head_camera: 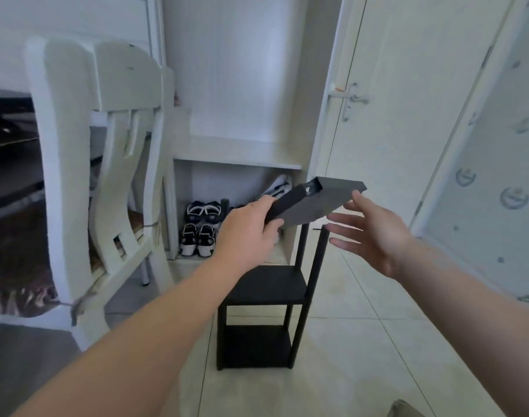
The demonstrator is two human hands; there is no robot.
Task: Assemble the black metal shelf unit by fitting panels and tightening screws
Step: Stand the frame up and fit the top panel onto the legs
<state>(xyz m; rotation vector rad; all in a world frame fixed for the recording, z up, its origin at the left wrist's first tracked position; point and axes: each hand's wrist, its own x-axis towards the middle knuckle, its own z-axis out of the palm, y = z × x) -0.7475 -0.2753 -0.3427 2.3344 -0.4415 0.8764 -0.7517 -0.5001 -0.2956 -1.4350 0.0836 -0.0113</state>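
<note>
Black metal panel (314, 203), a shallow tray with folded edges, is up in the air, tilted, above the part-built shelf unit (266, 284) and clear of it. The person's left hand (248, 233) grips the panel at its near left corner, fingers wrapped round the edge. The right hand (374, 233) is spread open, fingers straight and apart, just beside the panel's right edge. Whether a fingertip touches the metal, I cannot tell from where I stand. Both forearms reach forward, the hands a panel's breadth from each other.

Below them the shelf unit stands upright on the pale tiled floor (362, 341). It has two black shelves fitted, one low and one halfway up. Slim black posts (319, 254) rise bare above the upper shelf, and their tops pass behind the held panel.

Behind the unit is a white cabinet (236, 158) with an open niche at the bottom, where two pairs of dark and white shoes (201, 227) sit one row behind the other. To the right of it is a white door (407, 100) with a silver lever handle (355, 99). On the left, close to the person, a white wooden chair (64, 164) stands with its back toward us and a patterned cushion tied to its seat.
</note>
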